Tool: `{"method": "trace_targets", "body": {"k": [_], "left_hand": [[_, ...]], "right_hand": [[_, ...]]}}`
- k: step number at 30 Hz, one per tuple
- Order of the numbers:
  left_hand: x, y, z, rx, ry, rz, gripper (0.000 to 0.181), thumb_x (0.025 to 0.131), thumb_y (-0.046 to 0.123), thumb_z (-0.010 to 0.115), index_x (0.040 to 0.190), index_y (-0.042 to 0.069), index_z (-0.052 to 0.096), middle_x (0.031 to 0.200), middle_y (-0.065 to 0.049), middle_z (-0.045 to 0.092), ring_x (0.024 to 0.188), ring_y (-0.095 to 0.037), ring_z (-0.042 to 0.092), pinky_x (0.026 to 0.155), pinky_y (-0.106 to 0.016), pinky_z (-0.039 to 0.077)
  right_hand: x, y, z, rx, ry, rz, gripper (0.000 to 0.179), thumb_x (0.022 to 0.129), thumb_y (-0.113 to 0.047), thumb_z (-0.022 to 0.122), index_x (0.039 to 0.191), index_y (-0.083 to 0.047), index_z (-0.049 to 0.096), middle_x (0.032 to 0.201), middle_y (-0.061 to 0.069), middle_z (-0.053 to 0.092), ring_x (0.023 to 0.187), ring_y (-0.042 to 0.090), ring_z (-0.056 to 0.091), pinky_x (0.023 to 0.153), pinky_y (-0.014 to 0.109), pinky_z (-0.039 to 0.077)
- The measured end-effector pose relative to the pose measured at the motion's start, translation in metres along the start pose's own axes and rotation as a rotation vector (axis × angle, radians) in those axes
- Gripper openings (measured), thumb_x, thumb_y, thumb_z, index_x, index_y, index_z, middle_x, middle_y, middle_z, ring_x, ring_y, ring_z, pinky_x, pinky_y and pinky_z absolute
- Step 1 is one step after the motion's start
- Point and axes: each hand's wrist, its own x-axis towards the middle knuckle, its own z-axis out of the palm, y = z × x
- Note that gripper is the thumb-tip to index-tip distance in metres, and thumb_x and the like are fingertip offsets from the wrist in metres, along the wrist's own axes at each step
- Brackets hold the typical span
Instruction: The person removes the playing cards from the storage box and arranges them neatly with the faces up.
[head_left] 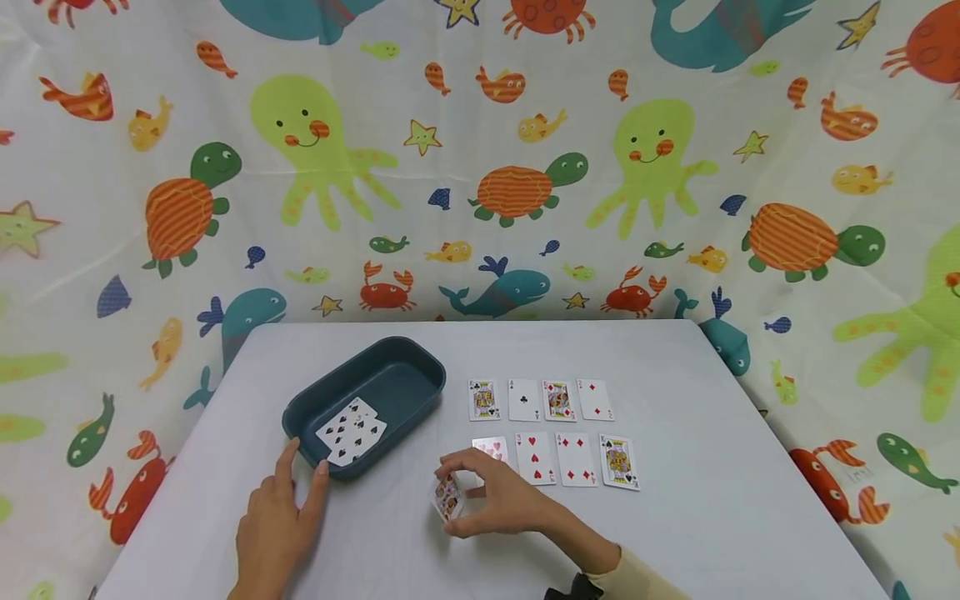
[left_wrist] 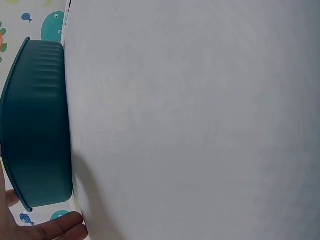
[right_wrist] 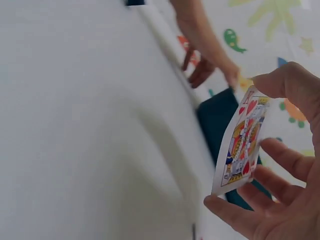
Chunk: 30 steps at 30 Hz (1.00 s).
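My right hand (head_left: 498, 492) holds a face card of hearts (right_wrist: 244, 140) by its edges, thumb at one end and fingertips at the other. The card is tilted and slightly bowed above the table, left of the laid-out cards. In the head view my left hand (head_left: 277, 521) lies by the near left corner of a dark teal tray (head_left: 420, 421), its outstretched fingers at the rim. Several spade cards (head_left: 351, 432) lie face up and overlapping inside the tray. The left wrist view shows the tray's outer side (left_wrist: 37, 125) and a few fingers (left_wrist: 62, 227) beside it.
Two rows of face-up cards lie right of the tray. The far row includes an ace of clubs (head_left: 524, 400); the near row ends with a spade face card (head_left: 619, 462). The right hand partly covers a heart card (head_left: 491, 447). A sea-animal curtain (head_left: 480, 167) hangs behind the white table (head_left: 712, 500).
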Motion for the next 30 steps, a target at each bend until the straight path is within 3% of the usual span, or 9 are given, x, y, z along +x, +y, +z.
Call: {"method": "trace_targets", "body": {"k": [6, 8, 12, 16, 21, 30], "left_hand": [[0.0, 0.0, 0.0, -0.002, 0.003, 0.018, 0.076, 0.103, 0.061, 0.042, 0.158, 0.012, 0.028, 0.108, -0.028, 0.06, 0.098, -0.046, 0.058, 0.074, -0.063, 0.048], [0.0, 0.0, -0.001, -0.004, 0.012, 0.024, 0.075, 0.103, 0.06, 0.043, 0.158, 0.012, 0.028, 0.107, -0.028, 0.06, 0.097, -0.045, 0.058, 0.074, -0.062, 0.048], [-0.001, 0.0, -0.002, -0.01, 0.033, 0.038, 0.074, 0.103, 0.059, 0.044, 0.158, 0.011, 0.03, 0.106, -0.028, 0.061, 0.096, -0.045, 0.059, 0.073, -0.063, 0.048], [-0.002, -0.001, -0.002, -0.016, 0.035, 0.039, 0.073, 0.103, 0.057, 0.046, 0.158, 0.011, 0.03, 0.107, -0.029, 0.062, 0.096, -0.046, 0.059, 0.072, -0.063, 0.048], [-0.002, -0.001, -0.002, -0.018, 0.033, 0.034, 0.073, 0.103, 0.057, 0.046, 0.158, 0.011, 0.031, 0.106, -0.028, 0.062, 0.097, -0.046, 0.059, 0.072, -0.063, 0.048], [-0.002, 0.001, -0.003, -0.012, 0.022, 0.021, 0.073, 0.103, 0.058, 0.045, 0.158, 0.011, 0.03, 0.108, -0.029, 0.061, 0.099, -0.046, 0.058, 0.074, -0.063, 0.048]], "right_hand": [[-0.032, 0.006, 0.0, -0.373, -0.058, -0.113, 0.058, 0.079, -0.022, 0.085, 0.131, -0.014, 0.06, 0.148, 0.008, 0.051, 0.135, 0.013, 0.05, 0.107, 0.03, 0.046], [-0.04, 0.007, -0.001, -0.499, -0.064, -0.142, 0.06, 0.076, -0.023, 0.085, 0.13, -0.016, 0.06, 0.148, 0.006, 0.051, 0.135, 0.013, 0.05, 0.106, 0.028, 0.044], [-0.052, 0.009, -0.006, -0.651, -0.08, -0.175, 0.061, 0.073, -0.021, 0.085, 0.128, -0.017, 0.06, 0.147, 0.004, 0.051, 0.132, 0.012, 0.051, 0.099, 0.021, 0.047], [-0.058, 0.011, -0.012, -0.747, -0.122, -0.199, 0.061, 0.072, -0.022, 0.085, 0.128, -0.018, 0.061, 0.147, 0.002, 0.051, 0.131, 0.012, 0.051, 0.096, 0.019, 0.048], [-0.06, 0.013, -0.018, -0.847, -0.184, -0.22, 0.063, 0.072, -0.025, 0.083, 0.131, -0.02, 0.06, 0.148, 0.0, 0.05, 0.133, 0.012, 0.049, 0.103, 0.029, 0.048], [-0.057, 0.012, -0.024, -0.905, -0.274, -0.204, 0.069, 0.075, -0.029, 0.082, 0.14, -0.024, 0.057, 0.152, -0.002, 0.048, 0.138, 0.014, 0.047, 0.109, 0.039, 0.045]]}}
